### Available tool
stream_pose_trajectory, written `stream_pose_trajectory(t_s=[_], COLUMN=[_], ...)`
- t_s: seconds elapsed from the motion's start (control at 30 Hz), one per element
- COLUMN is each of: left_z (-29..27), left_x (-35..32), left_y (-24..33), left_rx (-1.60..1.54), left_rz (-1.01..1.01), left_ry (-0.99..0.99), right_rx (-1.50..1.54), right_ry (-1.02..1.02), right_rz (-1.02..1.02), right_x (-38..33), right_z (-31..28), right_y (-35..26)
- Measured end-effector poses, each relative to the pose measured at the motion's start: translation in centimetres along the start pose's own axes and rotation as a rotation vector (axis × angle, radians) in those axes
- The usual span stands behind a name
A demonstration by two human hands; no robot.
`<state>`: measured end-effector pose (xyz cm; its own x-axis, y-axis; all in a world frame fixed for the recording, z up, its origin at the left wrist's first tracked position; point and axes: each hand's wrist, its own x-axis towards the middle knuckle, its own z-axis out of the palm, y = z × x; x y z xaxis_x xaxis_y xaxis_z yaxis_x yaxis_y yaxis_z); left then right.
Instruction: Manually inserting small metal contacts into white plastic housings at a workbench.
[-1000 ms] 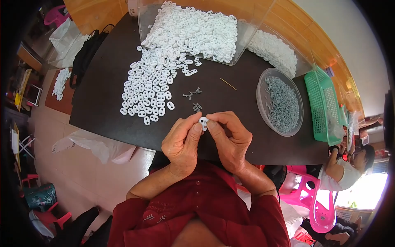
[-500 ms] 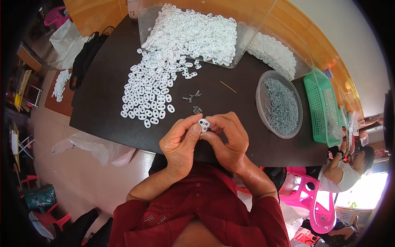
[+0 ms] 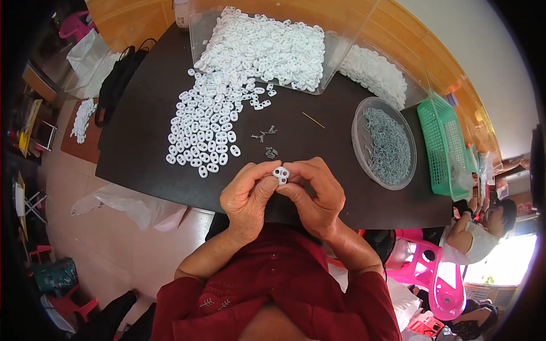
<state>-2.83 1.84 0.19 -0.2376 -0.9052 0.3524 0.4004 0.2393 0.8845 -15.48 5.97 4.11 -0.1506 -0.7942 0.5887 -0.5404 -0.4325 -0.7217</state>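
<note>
Dark table (image 3: 142, 142); left hand (image 3: 245, 199), right hand (image 3: 318, 196) apparently pinching white two-hole piece (image 3: 281, 173).

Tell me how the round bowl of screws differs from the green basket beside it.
The round bowl is clear and circular; the green basket is rectangular with slotted walls. The bowl holds a heap of grey screws; what the basket holds cannot be told. Both sit on the dark table, at the person's right.

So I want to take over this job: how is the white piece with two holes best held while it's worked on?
Grip the white piece by its narrow outer edges, one hand from each side, as the left hand and right hand do. It is a small flat oval with two holes in its face, so pinching the rim with fingertips keeps both holes uncovered and facing up.
</note>
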Motion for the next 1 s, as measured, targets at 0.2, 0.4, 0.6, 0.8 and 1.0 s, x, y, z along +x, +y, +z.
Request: stream_pose_trajectory(t_s=[0.2,0.4,0.6,0.8,1.0], left_z=[0.0,0.0,0.3,0.8,0.8], left_x=[0.1,0.1,0.0,-0.4,-0.5], left_y=[0.6,0.8,0.7,0.6,0.4], left_rx=[0.006,0.053,0.016,0.033,0.014], left_rz=[-0.005,-0.008,-0.008,0.054,0.078], left_ry=[0.006,0.007,0.023,0.064,0.083], right_rx=[-0.008,-0.029,-0.059,-0.088,-0.108], right_ry=[-0.009,0.033,0.046,0.065,0.082], right_rz=[-0.004,-0.035,-0.036,-0.110,-0.160], right_x=[0.1,0.2,0.0,-0.5,-0.4], right_z=[0.3,0.6,0.9,1.1,1.6], right_y=[-0.3,-0.3,-0.2,0.2,0.2])
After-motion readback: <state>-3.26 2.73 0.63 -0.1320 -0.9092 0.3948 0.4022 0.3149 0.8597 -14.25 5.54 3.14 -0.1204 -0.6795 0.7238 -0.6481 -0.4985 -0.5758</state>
